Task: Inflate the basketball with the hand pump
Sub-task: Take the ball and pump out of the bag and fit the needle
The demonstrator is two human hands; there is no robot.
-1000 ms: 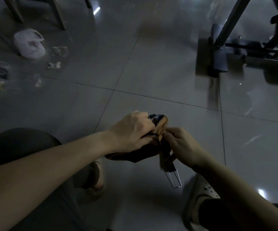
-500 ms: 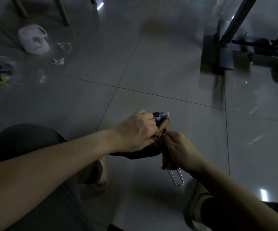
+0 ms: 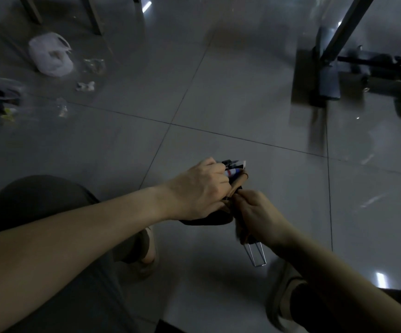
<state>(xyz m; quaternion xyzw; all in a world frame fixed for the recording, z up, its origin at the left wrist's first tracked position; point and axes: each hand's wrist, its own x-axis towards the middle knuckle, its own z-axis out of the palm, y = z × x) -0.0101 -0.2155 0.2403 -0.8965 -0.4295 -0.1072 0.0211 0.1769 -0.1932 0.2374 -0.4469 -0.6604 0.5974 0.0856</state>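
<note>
Deflated basketball [image 3: 239, 181] gripped in right hand [image 3: 262, 217], left hand [image 3: 202, 188] curled round hand pump [image 3: 233, 172]

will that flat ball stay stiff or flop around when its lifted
Probably floppy: the ball is folded and creased between the left hand and right hand. Likely light, as they hold it off the floor along with the pump. Unlikely to roll while this flat.

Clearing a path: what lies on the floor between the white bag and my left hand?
In the head view, a crumpled scrap near the white bag, then bare tile up to the left hand.
</note>
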